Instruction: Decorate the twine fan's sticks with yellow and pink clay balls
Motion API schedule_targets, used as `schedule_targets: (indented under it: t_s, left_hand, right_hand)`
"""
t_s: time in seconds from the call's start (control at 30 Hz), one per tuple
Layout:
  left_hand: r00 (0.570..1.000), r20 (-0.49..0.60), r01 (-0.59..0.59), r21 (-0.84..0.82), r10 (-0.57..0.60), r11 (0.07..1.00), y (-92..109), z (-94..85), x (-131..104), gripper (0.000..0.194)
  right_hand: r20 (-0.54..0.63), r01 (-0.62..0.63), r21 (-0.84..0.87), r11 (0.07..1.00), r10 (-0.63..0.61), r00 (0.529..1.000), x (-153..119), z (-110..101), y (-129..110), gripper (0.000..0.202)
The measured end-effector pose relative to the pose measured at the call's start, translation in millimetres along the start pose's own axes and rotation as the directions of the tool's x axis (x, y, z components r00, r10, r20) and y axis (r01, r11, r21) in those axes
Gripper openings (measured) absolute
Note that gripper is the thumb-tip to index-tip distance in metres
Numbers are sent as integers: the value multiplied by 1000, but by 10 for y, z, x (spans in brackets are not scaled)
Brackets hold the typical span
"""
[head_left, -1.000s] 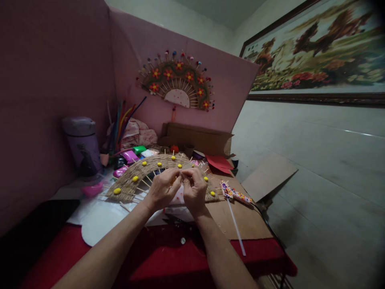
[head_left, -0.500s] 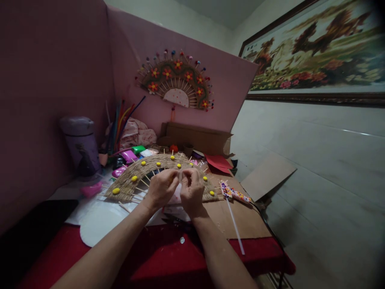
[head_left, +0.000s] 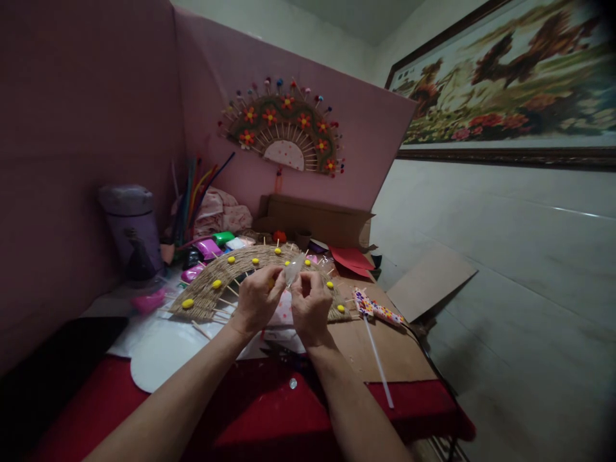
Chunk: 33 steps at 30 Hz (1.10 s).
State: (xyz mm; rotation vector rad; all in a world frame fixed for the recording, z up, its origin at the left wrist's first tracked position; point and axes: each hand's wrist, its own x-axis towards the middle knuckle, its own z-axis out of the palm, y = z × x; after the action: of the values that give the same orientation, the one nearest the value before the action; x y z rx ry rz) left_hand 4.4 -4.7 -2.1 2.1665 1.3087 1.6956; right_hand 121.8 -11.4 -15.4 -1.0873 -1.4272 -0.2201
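My left hand (head_left: 260,298) and my right hand (head_left: 311,307) meet in front of me, fingers pinched. Between them is a small translucent plastic bag (head_left: 294,267), its upper part sticking up from the fingertips. Behind and below the hands lies a fan-shaped piece woven of twine (head_left: 205,298) on thin sticks, dotted with yellow ovals (head_left: 187,303). Its spotted pale centre (head_left: 283,311) is partly hidden by my hands. Dark scissors (head_left: 283,354) lie under my wrists, and a small clear round piece (head_left: 293,384) rests on the red cloth.
A hot glue gun in a flowered cover (head_left: 380,310), with a long glue stick (head_left: 378,359), lies on cardboard (head_left: 399,353) at right. A white disc (head_left: 156,362) is at left. Purple tumbler (head_left: 132,237), colourful packets (head_left: 208,248) and red sheets (head_left: 351,258) stand behind. A finished fan (head_left: 283,131) hangs above.
The plastic bag now shows above my fingertips, where before it was mostly hidden. My hands have parted slightly, the right one moving a little to the right.
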Motion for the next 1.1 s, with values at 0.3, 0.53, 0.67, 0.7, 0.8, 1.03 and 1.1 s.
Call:
schedule_targets:
  t_s: [0.3, 0.53, 0.67, 0.7, 0.8, 1.03, 1.1]
  left_hand:
    - [991, -131, -49, -337, 4, 940, 39, -16, 81, 24]
    - [981, 190, 152, -698, -24, 700, 154, -82, 58, 33]
    - [949, 316, 235, -676, -14, 699, 163, -84, 57, 22]
    - [954, 299, 222, -651, -24, 726, 153, -81, 62, 23]
    - [981, 191, 134, -559, -30, 818, 120, -73, 82, 25]
    - [982, 179, 60, -559, 50, 827, 122, -72, 84, 31]
    - [987, 159, 81, -571, 13, 817, 129, -69, 85, 30]
  right_hand:
    - [-81, -69, -61, 996, 64, 995, 56, -18, 57, 8]
    - [-14, -89, -8, 996, 89, 996, 70, -55, 66, 9]
    - [11, -64, 23, 998, 63, 998, 78, -82, 38, 10]
    - [-2, -49, 13, 999, 49, 999, 81, -82, 32, 11]
    - [-37, -33, -3, 999, 33, 999, 85, -70, 22, 13]
    - [24, -20, 38, 999, 20, 1000, 65, -49, 28, 6]
    - [30, -17, 43, 999, 16, 999, 62, -51, 26, 5]
